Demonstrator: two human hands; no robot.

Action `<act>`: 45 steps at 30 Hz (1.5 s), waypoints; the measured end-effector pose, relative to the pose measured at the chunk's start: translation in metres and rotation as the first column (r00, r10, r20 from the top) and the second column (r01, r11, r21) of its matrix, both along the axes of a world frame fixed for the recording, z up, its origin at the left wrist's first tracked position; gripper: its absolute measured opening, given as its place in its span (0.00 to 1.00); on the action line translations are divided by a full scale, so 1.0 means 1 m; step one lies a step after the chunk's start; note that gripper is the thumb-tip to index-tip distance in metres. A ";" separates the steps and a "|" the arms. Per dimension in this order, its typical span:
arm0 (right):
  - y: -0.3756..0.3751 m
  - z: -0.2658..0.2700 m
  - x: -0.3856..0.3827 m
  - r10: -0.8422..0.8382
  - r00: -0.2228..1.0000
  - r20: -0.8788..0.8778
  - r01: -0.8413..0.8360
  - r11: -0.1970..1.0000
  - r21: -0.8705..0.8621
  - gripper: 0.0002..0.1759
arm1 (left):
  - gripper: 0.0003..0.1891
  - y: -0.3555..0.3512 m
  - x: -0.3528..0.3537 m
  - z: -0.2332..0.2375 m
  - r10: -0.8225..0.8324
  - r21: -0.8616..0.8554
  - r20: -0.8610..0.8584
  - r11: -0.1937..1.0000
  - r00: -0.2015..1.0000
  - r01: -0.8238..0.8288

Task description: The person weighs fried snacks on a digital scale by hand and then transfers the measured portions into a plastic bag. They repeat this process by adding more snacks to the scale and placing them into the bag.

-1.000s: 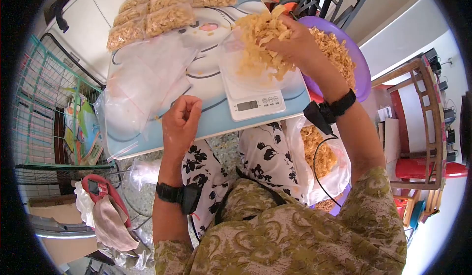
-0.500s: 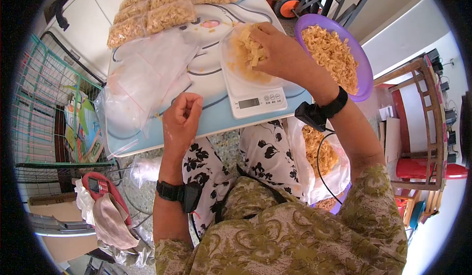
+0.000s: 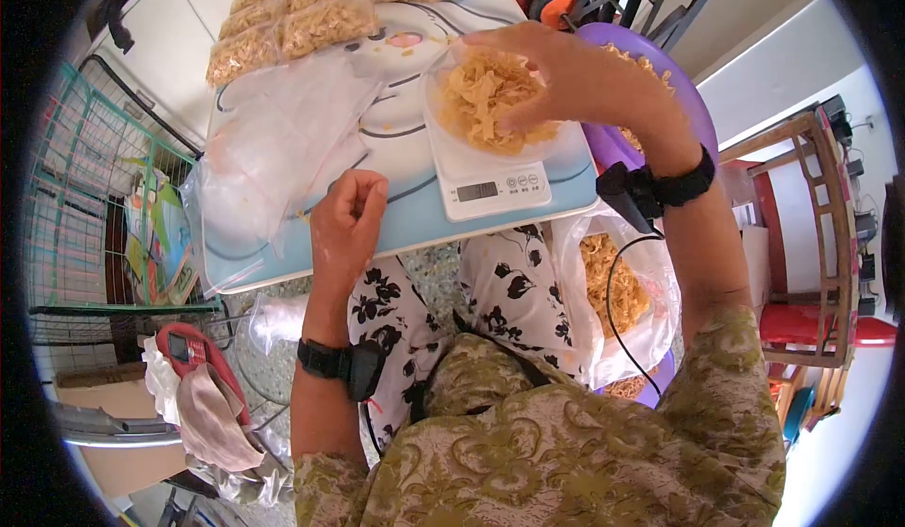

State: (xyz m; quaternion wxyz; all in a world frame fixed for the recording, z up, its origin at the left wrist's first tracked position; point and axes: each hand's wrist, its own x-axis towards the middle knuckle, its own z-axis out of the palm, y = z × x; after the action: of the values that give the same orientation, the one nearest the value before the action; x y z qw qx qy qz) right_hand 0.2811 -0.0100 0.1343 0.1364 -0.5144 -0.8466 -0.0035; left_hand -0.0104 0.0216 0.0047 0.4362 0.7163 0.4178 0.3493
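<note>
A clear plastic bowl (image 3: pixel 436 117) stands on a white digital kitchen scale (image 3: pixel 462 188), holding a heap of curly, yellowish dried flakes (image 3: pixel 490 103). Over the bowl's right side is my right hand (image 3: pixel 556 74), thumb and fingers spread around the top of the heap; the palm side is hidden. My left hand (image 3: pixel 349 211) is curled into a loose fist at the table's front edge, with nothing visible in it. Left of the scale lie clear plastic bags (image 3: pixel 273 150), nearest to that hand. The scale's display is lit, but its digits are too small to read surely.
Packed bags of flakes (image 3: pixel 330 25) are stacked at the table's back left. A purple basin (image 3: pixel 693 103) of flakes stands right of the table (image 3: pixel 396 235). Below it, an open plastic bag (image 3: pixel 613 291) holds more. A wire cage (image 3: pixel 113 197) stands on the left.
My right hand has shifted right and its fingers have spread from the clump they held. The bowl now shows a fuller heap of flakes. My left hand has barely moved.
</note>
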 end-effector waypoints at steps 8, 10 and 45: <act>-0.034 0.019 0.000 -0.210 0.856 -0.473 0.298 0.947 0.119 0.20 | 0.07 -0.004 0.001 0.007 0.016 -0.010 -0.029 1.000 0.999 -0.016; -0.052 0.007 0.007 -0.317 0.742 -0.591 0.453 0.887 0.094 0.18 | 0.07 -0.006 0.002 0.007 0.022 -0.016 -0.035 1.000 0.999 -0.022; -0.093 -0.146 -0.016 -0.455 0.217 -0.864 0.701 0.689 -0.187 0.09 | 0.05 0.000 0.006 -0.001 0.026 -0.055 -0.011 0.998 1.000 -0.026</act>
State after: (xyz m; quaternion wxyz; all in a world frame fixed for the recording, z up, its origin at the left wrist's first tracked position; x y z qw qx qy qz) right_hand 0.2648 -0.1033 -0.0114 0.5911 -0.6987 -0.3903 0.1000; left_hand -0.0048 0.0219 0.0039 0.4491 0.7004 0.4389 0.3394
